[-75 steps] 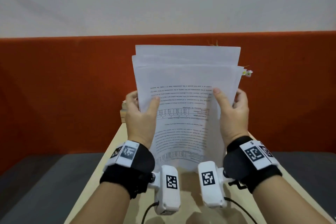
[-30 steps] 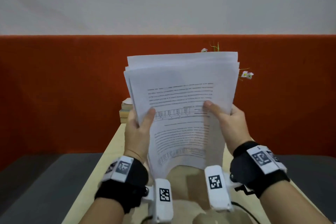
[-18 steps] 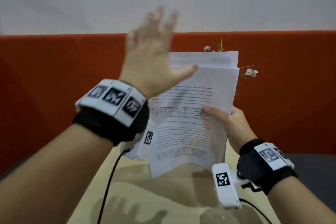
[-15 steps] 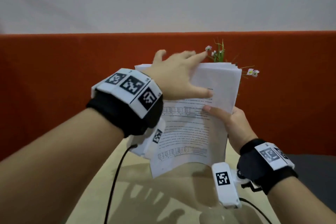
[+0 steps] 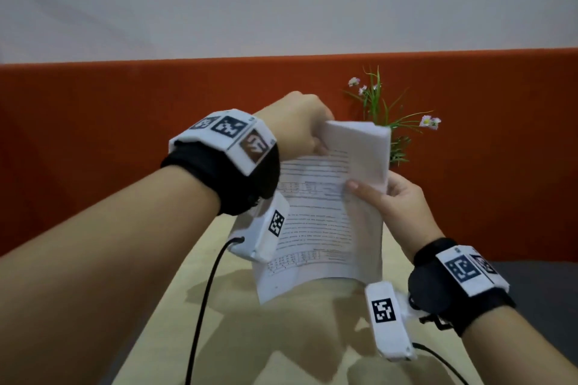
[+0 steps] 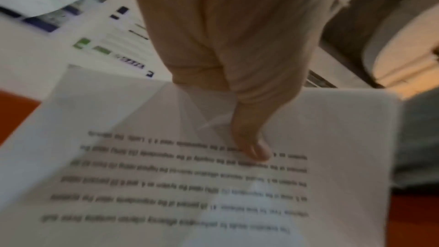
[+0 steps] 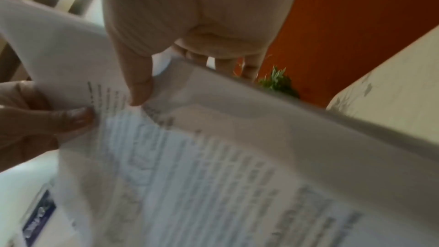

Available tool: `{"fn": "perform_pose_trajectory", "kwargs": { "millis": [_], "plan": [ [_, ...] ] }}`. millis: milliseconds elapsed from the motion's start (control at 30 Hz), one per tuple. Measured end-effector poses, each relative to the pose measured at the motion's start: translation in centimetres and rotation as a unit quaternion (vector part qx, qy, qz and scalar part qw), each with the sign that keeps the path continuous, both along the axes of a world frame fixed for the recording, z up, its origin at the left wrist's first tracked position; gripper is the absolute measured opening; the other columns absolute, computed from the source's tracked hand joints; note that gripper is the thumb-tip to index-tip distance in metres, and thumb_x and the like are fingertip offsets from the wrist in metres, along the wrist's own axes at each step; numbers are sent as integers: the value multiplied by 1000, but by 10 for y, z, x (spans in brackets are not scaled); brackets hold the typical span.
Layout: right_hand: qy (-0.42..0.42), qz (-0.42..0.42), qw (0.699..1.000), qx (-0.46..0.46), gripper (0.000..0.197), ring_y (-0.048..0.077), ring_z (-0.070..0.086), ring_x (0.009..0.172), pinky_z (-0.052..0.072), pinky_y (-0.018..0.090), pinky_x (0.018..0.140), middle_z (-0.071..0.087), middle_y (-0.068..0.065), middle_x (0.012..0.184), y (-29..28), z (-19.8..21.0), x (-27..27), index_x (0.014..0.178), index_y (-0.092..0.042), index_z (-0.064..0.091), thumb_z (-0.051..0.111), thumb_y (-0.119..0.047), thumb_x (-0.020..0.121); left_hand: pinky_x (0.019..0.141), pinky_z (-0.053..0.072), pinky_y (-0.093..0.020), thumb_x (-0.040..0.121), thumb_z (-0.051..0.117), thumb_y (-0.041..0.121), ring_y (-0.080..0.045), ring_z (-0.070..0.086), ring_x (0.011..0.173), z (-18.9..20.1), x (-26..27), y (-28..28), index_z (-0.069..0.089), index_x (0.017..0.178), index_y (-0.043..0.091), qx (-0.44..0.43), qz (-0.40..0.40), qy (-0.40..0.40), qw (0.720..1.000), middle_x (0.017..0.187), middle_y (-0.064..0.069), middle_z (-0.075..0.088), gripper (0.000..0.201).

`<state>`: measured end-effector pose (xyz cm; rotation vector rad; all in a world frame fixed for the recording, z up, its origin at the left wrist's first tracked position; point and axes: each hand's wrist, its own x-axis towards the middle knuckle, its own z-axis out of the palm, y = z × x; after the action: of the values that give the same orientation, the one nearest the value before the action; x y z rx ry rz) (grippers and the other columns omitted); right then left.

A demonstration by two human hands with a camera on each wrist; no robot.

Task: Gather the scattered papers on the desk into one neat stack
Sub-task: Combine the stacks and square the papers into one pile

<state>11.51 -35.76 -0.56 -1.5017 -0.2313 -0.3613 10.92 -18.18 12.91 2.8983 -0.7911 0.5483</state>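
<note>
Upright papers, long axis vertical, top bent over.

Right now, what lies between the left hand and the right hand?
Only the stack of papers, gripped by the left hand and right hand; head view shows it.

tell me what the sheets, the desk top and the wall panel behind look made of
Sheets: thin matte white paper with printed text; they bend and let light through. Desk top: pale beige with a slight sheen, likely laminate or light wood; open. Wall panel: orange, matte, looks like fabric or felt, though no weave shows.
</note>
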Motion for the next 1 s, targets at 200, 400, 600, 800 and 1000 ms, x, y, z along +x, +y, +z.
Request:
{"fn": "perform_pose_trajectory", "kwargs": {
  "millis": [200,400,600,800,1000],
  "plan": [
    [60,-89,991,77,93,15,59,106,47,27,80,57,-8,116,-37,-23,-4,140,-19,37,81,-42,61,83,51,-36,79,73,18,-19,67,86,-22,3,72,71,102,8,-392,17,-13,920,100,-13,73,25],
    [-11,-53,994,93,25,2,73,83,56,20,70,73,-7,100,-14,-1,-5,107,-20,66,69,-15,83,78,57,-35,85,68,10,-14,70,79,-95,-2,77,70,95,18,-637,37,15,770,86,8,74,13],
    [-41,-141,989,-15,24,3,63,86,48,23,66,65,-13,95,-5,-20,-16,93,-34,56,68,-16,83,75,54,-32,85,68,12,-15,68,83,-154,-11,69,61,93,25,-695,78,-21,714,91,6,69,17],
    [34,-163,986,-14,15,9,57,78,40,25,58,61,-4,87,4,-39,-16,97,-14,54,42,-7,92,63,52,-29,90,62,18,-15,66,84,-183,-8,60,57,95,22,-702,142,29,698,88,5,66,8],
    [40,-146,988,24,17,15,56,81,42,29,63,57,-2,87,7,-34,-18,105,-15,51,47,-9,90,62,50,-28,88,65,16,-11,66,82,-184,-18,59,59,97,24,-728,116,55,674,91,5,68,13]
  ]
}}
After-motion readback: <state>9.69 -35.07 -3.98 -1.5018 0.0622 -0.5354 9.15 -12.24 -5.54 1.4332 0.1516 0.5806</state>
